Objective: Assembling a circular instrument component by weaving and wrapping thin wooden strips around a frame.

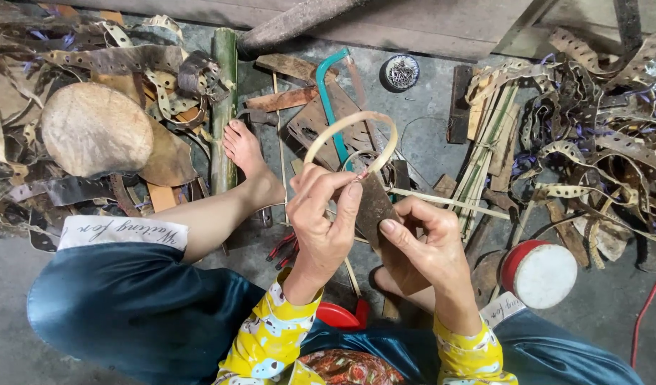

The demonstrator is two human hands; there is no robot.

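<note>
Head view: The left hand [324, 217] pinches closed on the lower end of a bamboo hoop [350, 142], which rises above and beyond the grip. The right hand [424, 246] closes around a dark flat blade [374, 207], its tip touching the hoop at the left fingertips. Behind the grip lies a teal hacksaw [328, 93]; right of it stands a red-rimmed drum [541, 273].
</note>
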